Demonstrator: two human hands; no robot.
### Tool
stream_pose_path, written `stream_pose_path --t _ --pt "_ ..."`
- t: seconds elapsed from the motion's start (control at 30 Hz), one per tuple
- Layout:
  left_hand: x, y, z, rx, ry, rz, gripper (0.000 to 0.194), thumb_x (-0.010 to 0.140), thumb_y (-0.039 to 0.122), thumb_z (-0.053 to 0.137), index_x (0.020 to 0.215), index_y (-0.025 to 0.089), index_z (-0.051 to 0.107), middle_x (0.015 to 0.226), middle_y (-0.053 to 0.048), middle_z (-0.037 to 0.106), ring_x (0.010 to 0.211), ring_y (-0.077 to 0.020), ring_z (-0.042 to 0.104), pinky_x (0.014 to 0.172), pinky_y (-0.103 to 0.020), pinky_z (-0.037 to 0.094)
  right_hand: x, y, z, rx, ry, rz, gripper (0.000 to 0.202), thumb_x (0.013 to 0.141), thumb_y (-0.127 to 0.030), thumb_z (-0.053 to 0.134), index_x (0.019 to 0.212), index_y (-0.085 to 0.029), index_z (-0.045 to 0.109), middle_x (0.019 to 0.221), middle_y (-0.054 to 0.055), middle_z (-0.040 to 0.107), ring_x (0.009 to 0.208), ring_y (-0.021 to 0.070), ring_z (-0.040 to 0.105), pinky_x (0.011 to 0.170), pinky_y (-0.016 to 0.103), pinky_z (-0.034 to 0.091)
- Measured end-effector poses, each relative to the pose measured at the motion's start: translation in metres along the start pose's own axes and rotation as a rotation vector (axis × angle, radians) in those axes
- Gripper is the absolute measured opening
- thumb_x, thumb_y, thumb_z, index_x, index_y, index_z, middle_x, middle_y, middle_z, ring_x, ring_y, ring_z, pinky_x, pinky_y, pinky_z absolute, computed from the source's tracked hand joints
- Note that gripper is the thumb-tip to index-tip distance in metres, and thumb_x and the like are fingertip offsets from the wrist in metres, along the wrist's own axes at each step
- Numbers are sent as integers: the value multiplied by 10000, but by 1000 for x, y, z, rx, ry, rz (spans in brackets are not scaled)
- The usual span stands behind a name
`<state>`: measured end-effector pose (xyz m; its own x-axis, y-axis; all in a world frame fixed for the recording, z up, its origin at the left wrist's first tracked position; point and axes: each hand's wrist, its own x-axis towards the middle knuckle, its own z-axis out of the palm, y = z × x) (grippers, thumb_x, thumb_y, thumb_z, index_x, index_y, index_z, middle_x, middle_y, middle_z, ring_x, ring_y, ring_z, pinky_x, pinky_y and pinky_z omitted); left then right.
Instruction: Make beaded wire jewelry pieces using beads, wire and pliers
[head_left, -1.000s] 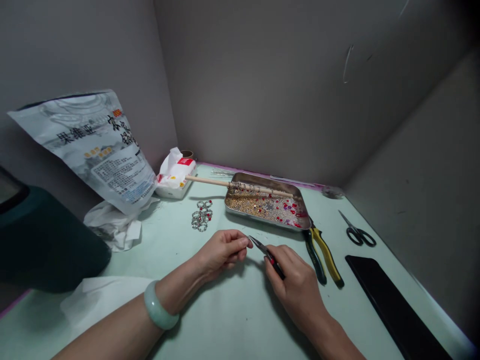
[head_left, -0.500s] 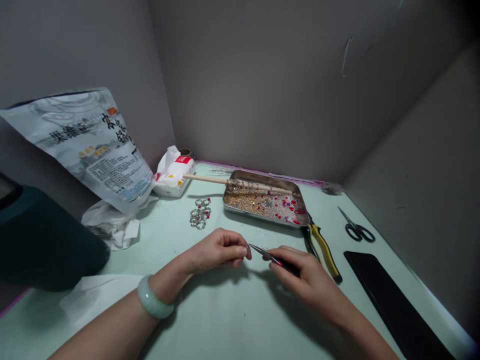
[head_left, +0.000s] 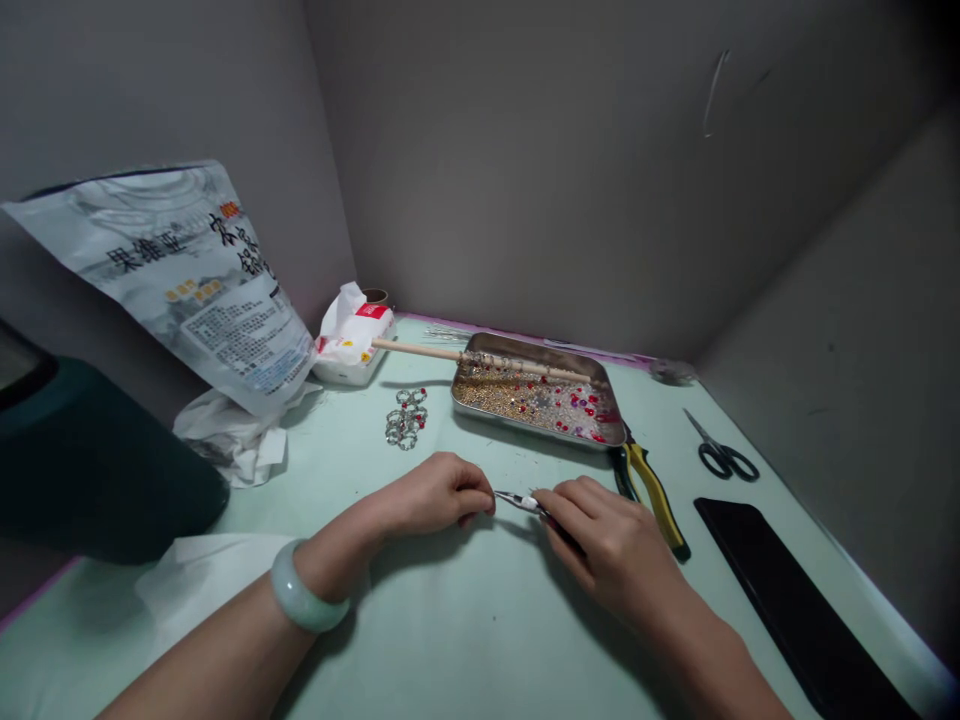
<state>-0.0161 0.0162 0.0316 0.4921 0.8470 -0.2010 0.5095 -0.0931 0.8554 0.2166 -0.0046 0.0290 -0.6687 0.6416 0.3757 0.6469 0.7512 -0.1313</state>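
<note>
Near the middle, my left hand [head_left: 448, 493] is closed in a pinch, a jade-green bangle [head_left: 304, 590] on its wrist. What its fingertips hold is too small to name. My right hand [head_left: 600, 530] is wrapped round dark-handled needle-nose pliers [head_left: 517, 500], whose metal tips reach my left fingertips. Beyond the hands stands a metal tray [head_left: 540, 430] of gold, clear and red beads, with a wooden stick [head_left: 420, 349] wound with beaded wire across it. Several beaded rings [head_left: 406, 420] lie left of the tray.
Yellow-and-black pliers [head_left: 656, 500], scissors [head_left: 720, 455] and a black flat case [head_left: 787, 590] lie at the right. A tissue pack [head_left: 352, 345], a large printed pouch [head_left: 202, 280], crumpled tissues [head_left: 232, 435] and a dark green container [head_left: 105, 470] stand or lie at the left.
My right hand has turned over slightly, palm further down, and the pliers' tips have tilted to lie nearly level at my left fingertips. The camera view has shifted a little.
</note>
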Motion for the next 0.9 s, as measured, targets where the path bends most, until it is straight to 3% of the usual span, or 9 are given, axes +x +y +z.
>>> stream_pose_path --t 0.1,0.2,0.3,0.43,0.5,0.57,0.67,0.9 --pt "3 -3 4 -77 74 -46 206 771 261 537 657 132 649 522 17 528 492 -79 396 505 -224 295 2 -2 4 -96 64 -4 213 902 -177 455 996 -161 646 785 63 629 735 190 548 637 303 401" --pt "4 -4 5 -349 34 -115 204 780 311 559 785 130 653 535 33 518 417 -55 311 429 -223 210 2 -3 5 -112 131 10 204 893 -169 477 1015 -149 639 803 66 638 755 191 559 667 308 418" --pt "3 -3 5 -629 6 -155 225 779 347 592 825 128 622 534 48 487 396 -39 262 401 -215 145 3 -4 7 -54 191 33 206 883 -156 488 1034 -140 628 841 75 643 776 193 570 677 310 435" --pt "1 -1 6 -863 -21 -91 243 772 357 630 816 121 600 549 50 485 395 -17 216 394 -195 112 2 -2 13 148 259 100 214 884 -157 489 1061 -149 610 875 77 641 796 188 585 696 312 460" --pt "0 0 4 -937 35 -34 256 765 370 642 809 125 585 533 58 472 385 -11 185 387 -190 91 0 3 16 254 284 183 204 886 -178 495 1053 -156 609 895 78 642 816 189 595 718 317 471" --pt "0 0 0 -968 170 13 263 754 376 654 796 132 566 515 70 446 381 -9 174 382 -188 78 -1 11 17 302 346 329 192 880 -219 512 1030 -158 615 926 89 646 841 201 606 740 332 476" --pt "2 -1 1 -887 303 26 258 756 370 651 802 130 568 532 57 474 387 -10 210 384 -191 94 -1 17 15 345 428 540 212 861 -293 535 1002 -164 628 979 104 651 882 231 612 764 361 477" --pt "9 3 19 -591 347 5 224 797 349 568 797 128 604 560 20 538 409 -41 307 429 -218 204 8 -15 17 649 100 530 230 881 -328 495 963 -167 637 877 59 634 797 189 590 693 302 456"
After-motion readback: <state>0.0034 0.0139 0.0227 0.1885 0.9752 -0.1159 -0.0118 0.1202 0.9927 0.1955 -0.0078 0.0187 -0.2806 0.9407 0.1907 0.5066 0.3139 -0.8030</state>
